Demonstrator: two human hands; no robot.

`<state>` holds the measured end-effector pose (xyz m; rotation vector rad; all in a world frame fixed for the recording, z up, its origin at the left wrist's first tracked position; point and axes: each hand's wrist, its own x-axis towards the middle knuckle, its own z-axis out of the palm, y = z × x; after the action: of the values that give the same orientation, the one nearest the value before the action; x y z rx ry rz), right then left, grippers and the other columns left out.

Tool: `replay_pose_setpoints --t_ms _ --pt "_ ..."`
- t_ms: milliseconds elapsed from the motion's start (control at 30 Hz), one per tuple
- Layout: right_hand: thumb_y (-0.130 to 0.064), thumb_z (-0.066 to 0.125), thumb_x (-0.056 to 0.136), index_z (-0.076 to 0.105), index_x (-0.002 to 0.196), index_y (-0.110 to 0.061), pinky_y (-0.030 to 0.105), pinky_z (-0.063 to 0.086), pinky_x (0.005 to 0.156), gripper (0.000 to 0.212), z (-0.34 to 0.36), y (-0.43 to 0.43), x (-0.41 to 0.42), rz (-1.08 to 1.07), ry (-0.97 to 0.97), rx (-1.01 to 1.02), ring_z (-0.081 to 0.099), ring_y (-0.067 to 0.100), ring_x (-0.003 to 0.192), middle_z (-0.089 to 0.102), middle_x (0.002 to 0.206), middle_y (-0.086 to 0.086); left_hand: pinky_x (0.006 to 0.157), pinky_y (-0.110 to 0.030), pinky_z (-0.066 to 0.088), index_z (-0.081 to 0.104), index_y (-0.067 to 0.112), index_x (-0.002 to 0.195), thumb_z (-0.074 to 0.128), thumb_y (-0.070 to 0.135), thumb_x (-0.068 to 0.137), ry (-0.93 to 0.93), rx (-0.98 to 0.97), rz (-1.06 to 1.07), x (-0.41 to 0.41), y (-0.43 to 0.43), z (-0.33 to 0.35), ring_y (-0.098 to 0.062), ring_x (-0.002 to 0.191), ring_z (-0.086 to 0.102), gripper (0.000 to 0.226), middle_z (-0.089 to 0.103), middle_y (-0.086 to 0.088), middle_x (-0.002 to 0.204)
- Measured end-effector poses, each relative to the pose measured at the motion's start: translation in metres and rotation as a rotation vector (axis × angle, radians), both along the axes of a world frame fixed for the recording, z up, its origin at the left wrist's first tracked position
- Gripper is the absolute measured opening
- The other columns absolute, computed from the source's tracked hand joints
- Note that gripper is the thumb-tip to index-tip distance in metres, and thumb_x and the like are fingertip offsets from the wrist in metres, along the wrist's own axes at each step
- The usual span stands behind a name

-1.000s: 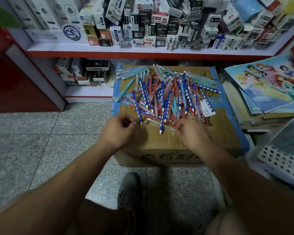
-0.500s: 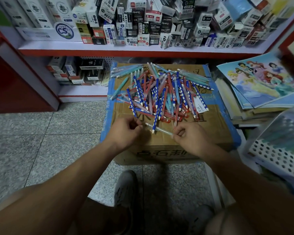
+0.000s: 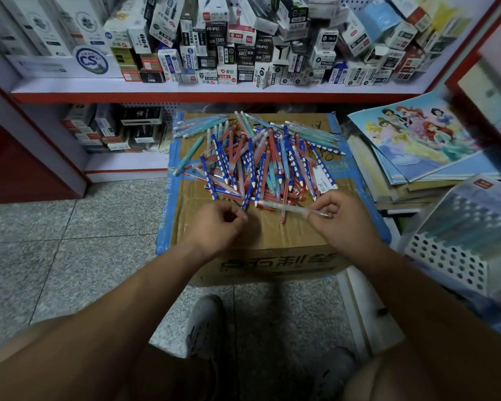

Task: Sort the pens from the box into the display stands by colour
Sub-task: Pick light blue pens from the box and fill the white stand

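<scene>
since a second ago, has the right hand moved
Yes. The right hand, pinching a pale pen, has shifted rightward along the cardboard box.

Shelf (image 3: 214, 89) crammed with stationery boxes (image 3: 232, 53), princess books (image 3: 417, 140), speckled floor tiles (image 3: 70, 241)

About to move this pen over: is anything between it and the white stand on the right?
Nothing visible. The right hand pinches the pen over the box; the stand sits beyond the box's right side, with only that hand's own forearm between.
</scene>
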<state>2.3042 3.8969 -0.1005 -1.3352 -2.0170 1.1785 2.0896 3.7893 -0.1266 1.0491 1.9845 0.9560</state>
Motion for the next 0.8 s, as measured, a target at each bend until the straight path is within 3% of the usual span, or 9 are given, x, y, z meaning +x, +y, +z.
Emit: replay_pose_setpoints --t_ms 100,167,233,367,500,567,633,700,800 --pt "-0.011 0.077 0.085 0.065 0.088 -0.009 0.023 0.048 0.051 0.012 0.009 -0.003 -0.006 -0.059 0.128 -0.100 0.058 0.010 0.057 0.067 0.070 0.004 0.067 -0.018 0.052 0.073 0.005 0.090 0.065 0.014 0.095 -0.215 0.039 0.014 0.015 0.007 0.011 -0.005 0.068 0.065 0.014 0.074 -0.006 0.083" --pt "-0.008 0.077 0.085 0.066 0.091 -0.006 0.024 0.054 0.058 0.012 0.013 -0.006 -0.012 -0.072 0.178 -0.198 0.064 0.014 0.062 0.072 0.075 0.006 0.075 -0.029 0.057 0.072 -0.004 0.102 0.063 0.010 0.096 -0.471 0.088 0.056 0.024 0.013 0.018 -0.015 0.077 0.068 0.018 0.075 -0.017 0.094" --pt "-0.005 0.077 0.084 0.066 0.090 -0.006 0.026 0.057 0.064 0.012 0.012 -0.010 -0.021 -0.058 0.217 -0.268 0.068 0.013 0.067 0.075 0.077 0.006 0.076 -0.030 0.058 0.066 -0.008 0.112 0.060 0.011 0.096 -0.685 0.132 0.094 0.032 0.022 0.026 -0.024 0.085 0.068 0.025 0.072 -0.023 0.103" --pt "-0.007 0.079 0.082 0.068 0.087 -0.009 0.026 0.056 0.068 0.012 0.008 -0.008 -0.033 -0.005 0.234 -0.250 0.069 0.014 0.070 0.074 0.078 0.006 0.067 -0.031 0.059 0.063 0.002 0.105 0.055 0.006 0.097 -0.949 0.234 0.199 0.036 0.047 0.043 -0.024 0.083 0.070 0.012 0.074 -0.015 0.097" --pt "-0.017 0.072 0.090 0.072 0.093 -0.014 0.013 0.050 0.061 0.004 0.021 0.033 -0.035 -0.038 0.151 -0.035 0.065 -0.001 0.070 0.071 0.079 -0.004 0.069 -0.035 0.061 0.060 0.010 0.102 0.054 0.009 0.099 -0.961 0.261 0.256 0.031 0.075 0.052 -0.023 0.085 0.073 0.007 0.073 -0.011 0.089" --pt "-0.021 0.069 0.092 0.072 0.094 -0.017 0.019 0.052 0.066 0.005 0.022 0.073 -0.037 -0.083 0.056 0.074 0.065 0.004 0.075 0.069 0.082 -0.008 0.078 -0.042 0.059 0.060 0.013 0.104 0.053 0.013 0.101 -0.964 0.266 0.311 0.027 0.089 0.052 -0.024 0.094 0.073 0.008 0.074 -0.009 0.091" --pt "-0.019 0.067 0.092 0.073 0.095 -0.017 0.017 0.048 0.067 0.006 0.019 0.116 -0.044 -0.072 -0.061 0.150 0.062 0.003 0.075 0.068 0.083 -0.009 0.080 -0.043 0.056 0.061 0.016 0.114 0.052 0.018 0.103 -0.970 0.265 0.363 0.025 0.102 0.051 -0.024 0.099 0.073 0.014 0.075 -0.008 0.092" --pt "-0.015 0.064 0.094 0.074 0.102 -0.013 0.015 0.044 0.071 0.013 0.012 0.157 -0.057 -0.051 -0.185 0.219 0.061 0.007 0.078 0.071 0.092 -0.001 0.077 -0.041 0.056 0.059 0.015 0.122 0.052 0.020 0.103 -0.976 0.262 0.392 0.023 0.114 0.050 -0.023 0.098 0.073 0.021 0.076 -0.008 0.094" --pt "-0.012 0.058 0.097 0.074 0.108 -0.006 0.029 0.050 0.085 0.021 0.002 0.207 -0.079 0.004 -0.372 0.302 0.065 0.023 0.094 0.072 0.110 0.010 0.075 -0.041 0.061 0.058 0.015 0.124 0.052 0.012 0.102 -1.000 0.243 0.404 0.019 0.127 0.047 -0.024 0.097 0.074 0.023 0.076 -0.013 0.102"
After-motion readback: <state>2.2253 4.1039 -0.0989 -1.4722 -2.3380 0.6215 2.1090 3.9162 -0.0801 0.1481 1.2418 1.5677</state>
